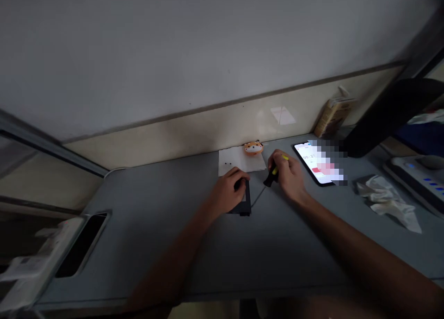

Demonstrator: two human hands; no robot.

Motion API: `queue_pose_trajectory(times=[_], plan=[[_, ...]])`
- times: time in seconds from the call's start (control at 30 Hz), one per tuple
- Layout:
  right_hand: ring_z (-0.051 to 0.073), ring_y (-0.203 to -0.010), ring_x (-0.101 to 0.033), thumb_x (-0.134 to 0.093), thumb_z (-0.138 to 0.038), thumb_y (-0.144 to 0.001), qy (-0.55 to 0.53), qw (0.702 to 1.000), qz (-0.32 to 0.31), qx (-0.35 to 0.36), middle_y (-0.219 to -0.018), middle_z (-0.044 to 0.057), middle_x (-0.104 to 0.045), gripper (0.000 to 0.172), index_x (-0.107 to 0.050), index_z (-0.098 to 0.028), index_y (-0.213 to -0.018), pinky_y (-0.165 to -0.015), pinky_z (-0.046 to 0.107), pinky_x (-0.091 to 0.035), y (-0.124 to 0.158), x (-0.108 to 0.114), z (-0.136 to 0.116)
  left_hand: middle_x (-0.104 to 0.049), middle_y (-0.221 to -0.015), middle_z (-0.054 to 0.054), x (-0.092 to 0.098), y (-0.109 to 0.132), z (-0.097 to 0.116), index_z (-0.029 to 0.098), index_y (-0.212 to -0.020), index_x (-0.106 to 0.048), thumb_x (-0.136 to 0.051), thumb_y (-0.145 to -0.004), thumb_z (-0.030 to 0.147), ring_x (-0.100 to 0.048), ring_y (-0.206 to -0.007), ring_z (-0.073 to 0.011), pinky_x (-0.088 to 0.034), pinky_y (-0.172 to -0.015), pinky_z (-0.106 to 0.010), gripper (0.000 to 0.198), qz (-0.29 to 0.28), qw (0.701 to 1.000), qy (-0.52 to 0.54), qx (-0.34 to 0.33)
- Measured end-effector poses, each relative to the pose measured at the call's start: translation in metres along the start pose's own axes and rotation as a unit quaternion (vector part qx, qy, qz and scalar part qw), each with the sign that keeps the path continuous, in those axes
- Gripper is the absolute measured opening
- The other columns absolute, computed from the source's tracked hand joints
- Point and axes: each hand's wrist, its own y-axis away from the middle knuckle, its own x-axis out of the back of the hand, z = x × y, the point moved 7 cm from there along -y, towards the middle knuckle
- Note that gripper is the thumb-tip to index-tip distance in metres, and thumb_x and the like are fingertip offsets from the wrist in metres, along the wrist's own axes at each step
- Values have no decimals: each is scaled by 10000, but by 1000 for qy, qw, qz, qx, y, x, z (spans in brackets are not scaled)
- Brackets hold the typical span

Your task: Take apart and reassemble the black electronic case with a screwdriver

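Note:
My left hand [228,193] is closed over a flat dark device [247,199] on the grey table, its fingers wrapped on the top and hiding much of it. In my right hand [290,174] is a screwdriver [270,176] with a black and yellow handle. Its thin shaft slants down to the left, and the tip is at the device's right edge; whether it touches cannot be told. Just beyond lies a white paper sheet [239,164] bearing two tiny dark pieces [228,163], apparently screws. An orange animal-face figure [253,148] sits at its back corner.
To the right lies a lit phone [314,164] showing a timer, then crumpled tissue [388,201] and a device with blue buttons [421,175]. A drink carton [335,115] stands against the wall. At left is a dark oblong opening with a pale rim [83,245].

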Motion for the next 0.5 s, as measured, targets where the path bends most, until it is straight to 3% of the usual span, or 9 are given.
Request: queue_pose_trajectory(times=[0.5], plan=[[150, -540, -437, -423, -468, -941, 3, 1000, 2, 4, -556, -27, -439, 403, -484, -246, -611, -570, 302, -412, 1, 1, 0, -662, -975, -26, 0, 0, 0, 222, -927, -633, -497, -909, 67, -661, -940, -164, -542, -890, -310, 207, -5, 1000, 4, 3]])
